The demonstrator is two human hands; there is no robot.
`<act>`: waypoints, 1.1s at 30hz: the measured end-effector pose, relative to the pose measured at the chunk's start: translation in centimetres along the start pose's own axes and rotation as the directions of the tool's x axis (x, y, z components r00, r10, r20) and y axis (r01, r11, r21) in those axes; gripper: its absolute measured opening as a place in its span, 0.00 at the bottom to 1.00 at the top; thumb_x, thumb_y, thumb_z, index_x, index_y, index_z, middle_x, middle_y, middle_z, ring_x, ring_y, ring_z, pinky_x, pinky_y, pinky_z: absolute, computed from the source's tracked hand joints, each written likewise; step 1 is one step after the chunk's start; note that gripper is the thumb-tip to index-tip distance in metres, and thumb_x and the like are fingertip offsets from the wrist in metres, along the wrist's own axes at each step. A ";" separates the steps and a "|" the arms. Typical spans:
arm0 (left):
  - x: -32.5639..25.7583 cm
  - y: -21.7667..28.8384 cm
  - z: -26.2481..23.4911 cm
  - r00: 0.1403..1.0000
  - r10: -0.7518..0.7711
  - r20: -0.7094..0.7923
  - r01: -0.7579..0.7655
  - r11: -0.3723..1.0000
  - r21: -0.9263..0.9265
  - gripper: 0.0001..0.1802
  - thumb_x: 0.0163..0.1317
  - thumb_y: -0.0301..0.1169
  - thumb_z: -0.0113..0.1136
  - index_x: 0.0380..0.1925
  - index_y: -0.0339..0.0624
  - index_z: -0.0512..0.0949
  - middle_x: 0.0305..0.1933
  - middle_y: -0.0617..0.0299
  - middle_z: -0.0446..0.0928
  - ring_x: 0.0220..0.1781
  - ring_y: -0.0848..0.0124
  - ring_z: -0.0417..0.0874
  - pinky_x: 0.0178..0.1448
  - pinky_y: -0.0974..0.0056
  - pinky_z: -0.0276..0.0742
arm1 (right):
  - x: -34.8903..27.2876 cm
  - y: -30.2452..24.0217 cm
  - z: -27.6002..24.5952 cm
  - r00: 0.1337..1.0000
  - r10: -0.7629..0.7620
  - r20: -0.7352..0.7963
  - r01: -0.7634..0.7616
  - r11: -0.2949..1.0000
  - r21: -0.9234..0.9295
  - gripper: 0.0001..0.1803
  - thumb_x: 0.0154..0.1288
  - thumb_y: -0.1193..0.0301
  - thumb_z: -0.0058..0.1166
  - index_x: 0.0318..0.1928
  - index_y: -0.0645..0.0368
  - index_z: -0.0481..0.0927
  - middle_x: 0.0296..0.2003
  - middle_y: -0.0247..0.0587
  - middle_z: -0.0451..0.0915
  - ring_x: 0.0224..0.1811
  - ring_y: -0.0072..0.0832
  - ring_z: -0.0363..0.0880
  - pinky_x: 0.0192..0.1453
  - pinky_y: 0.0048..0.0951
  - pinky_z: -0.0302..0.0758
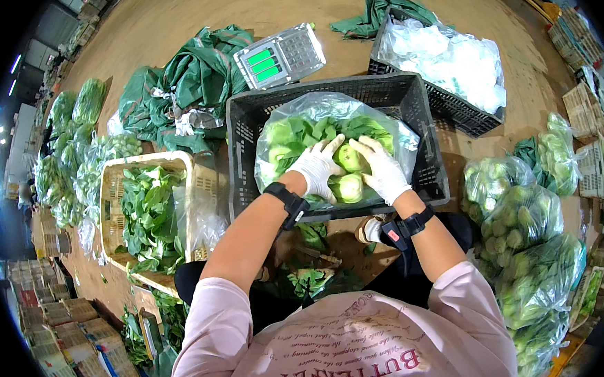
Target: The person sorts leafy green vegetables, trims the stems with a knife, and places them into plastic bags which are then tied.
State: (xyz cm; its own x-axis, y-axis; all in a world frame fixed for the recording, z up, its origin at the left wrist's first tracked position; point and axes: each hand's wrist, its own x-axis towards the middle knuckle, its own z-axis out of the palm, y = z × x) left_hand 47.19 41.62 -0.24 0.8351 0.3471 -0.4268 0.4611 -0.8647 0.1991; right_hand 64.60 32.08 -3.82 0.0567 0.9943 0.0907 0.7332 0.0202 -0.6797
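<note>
In front of me is a black plastic crate (424, 146) with a clear plastic bag (410, 140) spread open inside it. Leafy bok choy fills the bag, pale stem ends facing me. My left hand (317, 168), in a white glove, cups the left side of a bok choy (350, 187) near the bag's front edge. From the other side my right hand (385, 169), also gloved, curls its fingers against the same bunch. The palms face each other, and the undersides of the fingers are partly hidden.
A scale display (290, 54) with green readouts stands behind the crate, beside green woven sacks (205, 70). At left, a cream crate (187, 175) holds loose bok choy. A black crate of clear bags (439, 49) sits at far right. Bagged vegetables (527, 244) line the right side.
</note>
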 end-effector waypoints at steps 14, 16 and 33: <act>2.7 -1.0 -2.9 0.992 -0.088 0.095 0.096 0.991 -0.088 0.45 0.32 0.60 0.72 0.53 0.48 0.79 0.71 0.41 0.55 0.67 0.45 0.61 0.69 0.50 0.58 | 0.6 6.1 -5.0 0.977 0.089 0.195 -0.209 0.189 0.960 0.14 0.63 0.70 0.48 0.43 0.68 0.79 0.31 0.38 0.81 0.28 0.25 0.78 0.36 0.25 0.75; 2.6 -1.5 -5.1 0.998 -0.062 0.029 0.065 0.989 -0.132 0.47 0.30 0.61 0.72 0.51 0.44 0.80 0.70 0.39 0.56 0.66 0.43 0.63 0.68 0.53 0.61 | 1.0 3.9 -4.8 0.939 0.117 0.322 -0.287 -0.247 0.926 0.14 0.61 0.72 0.48 0.45 0.66 0.78 0.33 0.40 0.81 0.31 0.27 0.79 0.36 0.29 0.76; 10.1 5.1 1.9 0.927 -0.118 -0.357 0.224 0.936 0.273 0.40 0.50 0.61 0.59 0.61 0.57 0.68 0.65 0.55 0.67 0.66 0.55 0.65 0.62 0.50 0.67 | 2.1 -3.5 -2.8 0.984 0.166 0.061 -0.111 0.305 0.946 0.22 0.60 0.77 0.58 0.54 0.57 0.66 0.32 0.33 0.72 0.24 0.17 0.71 0.24 0.15 0.66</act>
State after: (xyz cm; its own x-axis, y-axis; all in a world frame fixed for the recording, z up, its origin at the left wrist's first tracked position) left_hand 57.37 40.04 -5.23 0.8264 0.5535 -0.1040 0.5371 -0.8301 -0.1501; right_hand 64.04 33.81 0.83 0.1361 0.9883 -0.0684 -0.4235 -0.0044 -0.9059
